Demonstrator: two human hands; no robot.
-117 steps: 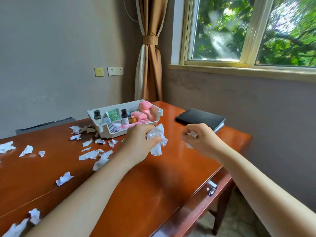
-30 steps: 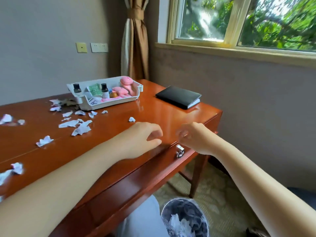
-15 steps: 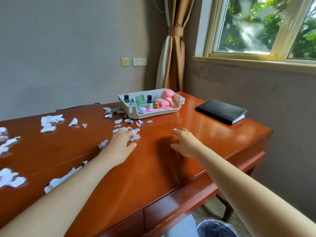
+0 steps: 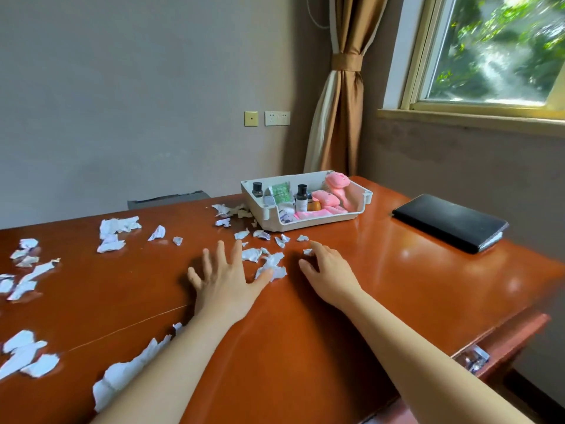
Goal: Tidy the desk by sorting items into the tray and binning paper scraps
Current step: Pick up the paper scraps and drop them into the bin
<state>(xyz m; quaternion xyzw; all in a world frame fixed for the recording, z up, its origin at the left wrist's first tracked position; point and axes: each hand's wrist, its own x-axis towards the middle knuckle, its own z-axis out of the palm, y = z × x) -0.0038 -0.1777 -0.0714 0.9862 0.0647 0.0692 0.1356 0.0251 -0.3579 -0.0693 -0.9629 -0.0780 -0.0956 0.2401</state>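
We see the left hand [image 4: 227, 284] flat on the desk [image 4: 305, 347], fingers [image 4: 220, 252] spread wide, thumb touching a crumpled paper scrap [image 4: 272, 266]. Right hand [image 4: 330, 275] is beside it, fingers curled loosely apart, index tip touching a tiny scrap [image 4: 307, 251]; nothing gripped. More scraps [image 4: 117, 229] lie scattered across the desk's left side and near the tray. White tray [image 4: 360, 195] sits further back with small bottles [image 4: 301, 198] and pink toys [image 4: 334, 186] inside. Black notebook [image 4: 449, 221] lies right of the tray, well apart.
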